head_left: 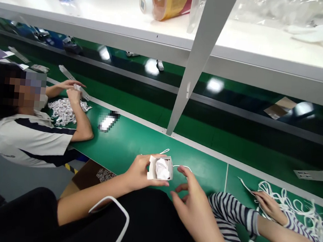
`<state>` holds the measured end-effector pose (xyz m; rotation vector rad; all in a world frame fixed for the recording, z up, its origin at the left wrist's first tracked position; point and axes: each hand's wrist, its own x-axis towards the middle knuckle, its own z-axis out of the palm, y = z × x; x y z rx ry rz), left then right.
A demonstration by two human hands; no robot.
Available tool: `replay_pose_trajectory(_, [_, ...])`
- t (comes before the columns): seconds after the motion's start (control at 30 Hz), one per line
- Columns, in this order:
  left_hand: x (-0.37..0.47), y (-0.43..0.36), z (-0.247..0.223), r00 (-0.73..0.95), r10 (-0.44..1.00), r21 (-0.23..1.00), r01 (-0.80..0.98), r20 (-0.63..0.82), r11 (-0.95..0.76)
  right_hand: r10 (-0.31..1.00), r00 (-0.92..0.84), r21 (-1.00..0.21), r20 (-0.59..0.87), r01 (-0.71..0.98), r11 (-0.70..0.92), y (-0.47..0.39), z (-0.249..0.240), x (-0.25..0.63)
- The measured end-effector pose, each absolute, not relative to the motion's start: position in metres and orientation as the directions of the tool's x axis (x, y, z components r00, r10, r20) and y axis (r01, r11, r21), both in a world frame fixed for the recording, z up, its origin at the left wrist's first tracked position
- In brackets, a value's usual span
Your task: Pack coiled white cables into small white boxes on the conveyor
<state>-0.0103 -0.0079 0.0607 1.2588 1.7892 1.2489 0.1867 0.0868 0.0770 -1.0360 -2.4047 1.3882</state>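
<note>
My left hand (141, 170) is closed round a small white box (152, 169), held over the near edge of the green bench. The box's open end faces me, and crumpled white wrapping (162, 169) fills it. To its right, my right hand (187, 193) is apart from the box, thumb and fingers spread with nothing visible between them. A thin white cord (182, 166) runs behind the right fingertips, and a small white loop (165, 151) rises behind the box. What the cord joins is hidden.
At left, a co-worker (22, 131) handles small pieces beside a white pile (63, 110). A phone (109, 121) lies on the bench (131, 137). At right, a striped-sleeved person's hand (268, 205) touches white cords (298, 208). A metal post (196, 67) and shelf (102, 23) stand ahead.
</note>
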Motion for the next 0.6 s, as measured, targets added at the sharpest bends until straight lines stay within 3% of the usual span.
replay_pose_trajectory(0.1, [-0.012, 0.002, 0.05, -0.246, 0.969, 0.942, 0.328, 0.019, 0.064, 0.605, -0.773, -0.936, -0.191, 0.328, 0.124, 0.09, 0.043, 0.167])
replay_pose_trajectory(0.2, [-0.018, 0.013, 0.035, -0.237, 0.968, 0.94, 0.303, -0.083, 0.155, 0.664, -0.702, -0.962, -0.256, 0.25, -0.107, 0.106, 0.008, 0.147])
replay_pose_trajectory(0.3, [-0.034, 0.017, 0.023, -0.295, 0.927, 0.894, 0.311, -0.231, 0.321, 0.796, -0.474, -0.912, -0.376, 0.34, -0.228, 0.159, -0.035, 0.128])
replay_pose_trajectory(0.4, [-0.059, 0.007, 0.008, -0.326, 0.886, 0.826, 0.354, -0.33, 0.438, 0.892, -0.202, -0.842, -0.403, 0.464, -0.276, 0.246, -0.074, 0.111])
replay_pose_trajectory(0.6, [-0.117, -0.056, -0.04, -0.485, 0.742, 0.727, 0.272, -0.463, 0.631, 0.909, 0.108, -0.714, -0.402, 0.584, -0.385, 0.374, -0.111, 0.08])
